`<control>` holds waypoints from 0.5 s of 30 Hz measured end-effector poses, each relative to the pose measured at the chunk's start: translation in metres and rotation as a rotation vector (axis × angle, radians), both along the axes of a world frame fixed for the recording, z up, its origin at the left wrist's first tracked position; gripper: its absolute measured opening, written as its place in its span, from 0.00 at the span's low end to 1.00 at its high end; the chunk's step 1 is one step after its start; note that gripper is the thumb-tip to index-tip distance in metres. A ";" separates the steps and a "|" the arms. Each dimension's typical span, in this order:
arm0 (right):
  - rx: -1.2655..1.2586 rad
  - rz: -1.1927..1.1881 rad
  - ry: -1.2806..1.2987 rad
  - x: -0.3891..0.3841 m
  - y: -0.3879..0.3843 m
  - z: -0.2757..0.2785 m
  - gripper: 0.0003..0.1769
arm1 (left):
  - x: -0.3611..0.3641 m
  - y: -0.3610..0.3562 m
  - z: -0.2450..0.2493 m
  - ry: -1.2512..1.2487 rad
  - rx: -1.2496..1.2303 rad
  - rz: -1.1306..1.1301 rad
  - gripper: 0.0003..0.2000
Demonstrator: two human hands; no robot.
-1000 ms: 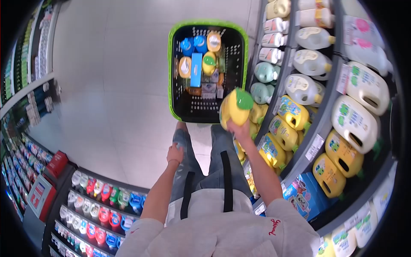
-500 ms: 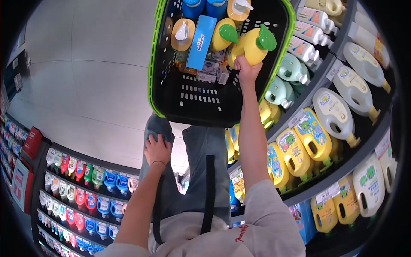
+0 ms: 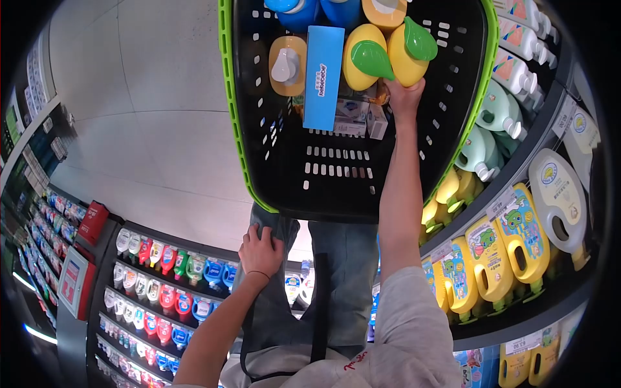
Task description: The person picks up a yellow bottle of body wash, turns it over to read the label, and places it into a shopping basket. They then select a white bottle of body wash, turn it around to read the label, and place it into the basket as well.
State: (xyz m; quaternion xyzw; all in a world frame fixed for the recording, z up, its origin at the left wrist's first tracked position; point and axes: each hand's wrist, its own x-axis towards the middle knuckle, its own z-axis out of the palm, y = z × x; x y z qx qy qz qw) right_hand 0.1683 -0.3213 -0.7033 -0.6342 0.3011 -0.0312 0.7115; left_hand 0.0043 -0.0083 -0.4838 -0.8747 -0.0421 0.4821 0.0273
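"Fingers of the right hand (image 3: 405, 100) are closed on the held bottle (image 3: 406, 66), yes?"

"Yes, they grip it at the near side, but the bottle hides most of them. It is yellow, with a green leaf-shaped top, and it is inside the basket (image 3: 234, 123), in the far right part."

"And what is beside it?"

"Just to its left in the basket is a second yellow bottle (image 3: 357, 72), with the same kind of green top. More to the left stands a blue box (image 3: 323, 77), and then an orange pump bottle (image 3: 287, 68). Some small boxes (image 3: 352, 115) lie nearer to the middle of the basket. Two blue bottles (image 3: 294, 14) are at its far side."

"How is the left hand (image 3: 261, 251)?"

"It is outside the basket, near its close left corner. The fingers are open and a little bent, and they rest on the jeans (image 3: 275, 291). They grip nothing that I can see."

"And outside, on the right?"

"To the right of the basket is a shelf (image 3: 491, 333) with yellow jugs (image 3: 486, 255)."
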 end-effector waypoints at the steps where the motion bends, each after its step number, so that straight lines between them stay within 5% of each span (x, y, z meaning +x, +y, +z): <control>1: -0.008 -0.029 0.004 0.000 0.000 -0.006 0.06 | 0.001 0.000 0.000 0.009 -0.006 0.010 0.12; 15: -0.047 0.079 0.113 -0.020 -0.011 -0.015 0.04 | 0.010 -0.009 0.004 0.030 0.018 -0.002 0.11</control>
